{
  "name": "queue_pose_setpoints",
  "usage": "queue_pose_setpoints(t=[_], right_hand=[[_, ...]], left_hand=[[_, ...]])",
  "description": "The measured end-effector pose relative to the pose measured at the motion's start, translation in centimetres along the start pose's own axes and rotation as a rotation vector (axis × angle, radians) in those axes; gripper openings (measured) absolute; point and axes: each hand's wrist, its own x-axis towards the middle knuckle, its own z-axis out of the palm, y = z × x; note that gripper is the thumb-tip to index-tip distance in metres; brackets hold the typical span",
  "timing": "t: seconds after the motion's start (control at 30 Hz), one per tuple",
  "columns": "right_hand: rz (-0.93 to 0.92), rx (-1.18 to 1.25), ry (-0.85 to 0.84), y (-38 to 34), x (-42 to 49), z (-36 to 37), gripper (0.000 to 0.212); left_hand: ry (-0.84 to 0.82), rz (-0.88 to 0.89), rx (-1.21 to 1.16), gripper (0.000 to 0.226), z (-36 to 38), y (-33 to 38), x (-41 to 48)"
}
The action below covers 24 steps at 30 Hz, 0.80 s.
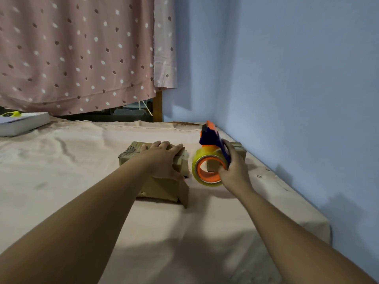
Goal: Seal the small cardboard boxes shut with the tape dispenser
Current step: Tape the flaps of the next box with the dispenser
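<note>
Two hands are at work: the left hand [164,158] lies spread on the flaps of a cardboard box [162,187] on the bed [82,160], the right hand [233,171] is curled around the tape dispenser [211,152] just beside. The box looks light and thin, so it should be pressed from above.

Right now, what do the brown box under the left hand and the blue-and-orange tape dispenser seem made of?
Brown box: matte cardboard, by its dull folded flaps. Blue-and-orange tape dispenser: probably smooth plastic, by its bright even colour; roll: glossy translucent film.

Probably a home bedroom: sheeted bed [82,160] against blue wall [287,78], patterned curtain [82,48].
</note>
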Motion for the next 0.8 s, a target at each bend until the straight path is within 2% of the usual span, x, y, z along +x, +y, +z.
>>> queue_pose_setpoints(t=[0.1,0.17,0.37,0.47,0.57,0.7,0.8], right_hand=[[-0.101,-0.21,-0.074,-1.1,1.2,-2.0,0.074],[-0.118,-0.246,-0.085,-1.4,1.7,-2.5,0.071],[0.049,-0.058,-0.135,-0.9,1.6,-2.5,0.061],[0.042,-0.034,-0.171,-0.3,1.3,-2.8,0.063],[-0.051,-0.143,-0.224,-0.2,1.3,-3.4,0.068],[-0.147,-0.404,-0.309,0.3,1.6,-4.3,0.081],[-0.188,-0.579,-0.347,-0.1,1.8,-5.1,0.083]], left_hand=[[0.003,0.013,0.005,0.103,0.1,-0.2,0.0],[0.01,0.017,-0.004,0.103,0.2,-0.4,0.0],[0.024,0.031,-0.014,0.104,0.3,-0.6,0.2],[0.023,0.044,-0.013,0.104,0.4,-0.9,0.5],[0.017,0.054,-0.018,0.106,0.5,-1.3,0.7],[0.023,0.063,-0.026,0.106,0.7,-1.5,1.0],[0.022,0.061,-0.036,0.106,0.7,-1.5,1.0]])
